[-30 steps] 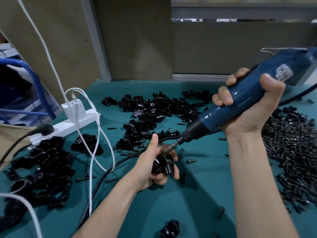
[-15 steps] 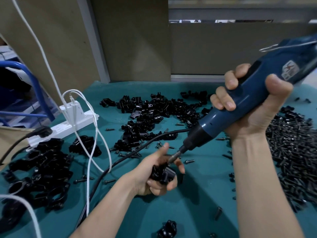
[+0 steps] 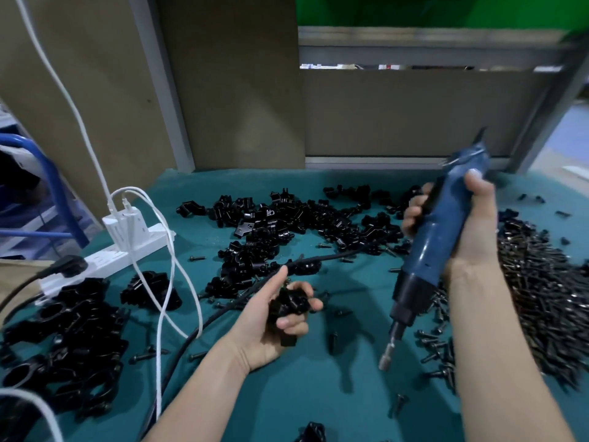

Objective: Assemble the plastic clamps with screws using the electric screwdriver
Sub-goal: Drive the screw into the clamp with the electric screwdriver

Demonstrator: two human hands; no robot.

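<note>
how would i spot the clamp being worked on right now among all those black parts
Start on the teal table, between the heaps. The left hand is raised palm-up just left of the blue screwdriver. The clamp lies in its curled fingers, the only black part off the table.

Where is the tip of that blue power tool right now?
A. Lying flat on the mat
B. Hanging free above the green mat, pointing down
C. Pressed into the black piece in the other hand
B: the right hand holds the electric screwdriver nearly upright, its bit apart from the clamp in the left hand.
</note>
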